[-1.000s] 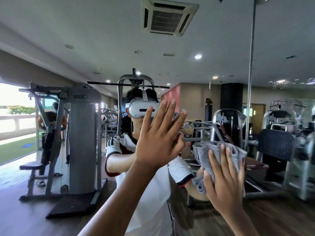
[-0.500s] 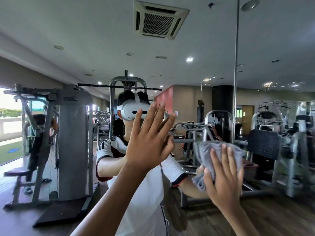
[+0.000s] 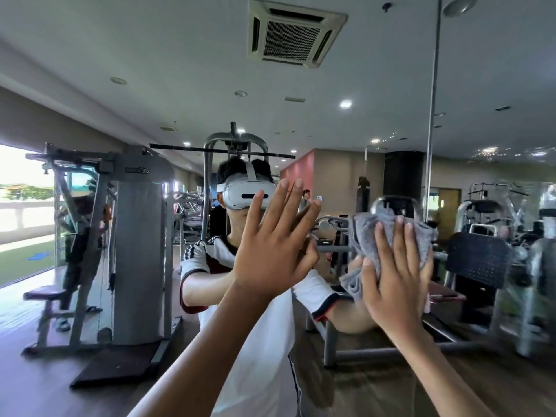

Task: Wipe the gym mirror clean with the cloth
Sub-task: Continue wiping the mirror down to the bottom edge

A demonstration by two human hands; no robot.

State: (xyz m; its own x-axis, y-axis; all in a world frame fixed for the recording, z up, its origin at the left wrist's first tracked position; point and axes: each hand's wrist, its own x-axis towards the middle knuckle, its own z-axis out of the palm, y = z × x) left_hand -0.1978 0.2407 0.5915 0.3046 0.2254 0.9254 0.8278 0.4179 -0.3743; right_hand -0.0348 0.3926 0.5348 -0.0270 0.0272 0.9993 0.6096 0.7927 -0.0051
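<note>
The right hand (image 3: 394,284) presses the bunched grey cloth (image 3: 368,233) against the mirror (image 3: 361,70) with flat fingers, while the left hand (image 3: 276,245) leans bare and spread on the glass beside it, likely leaving fresh smears.
</note>
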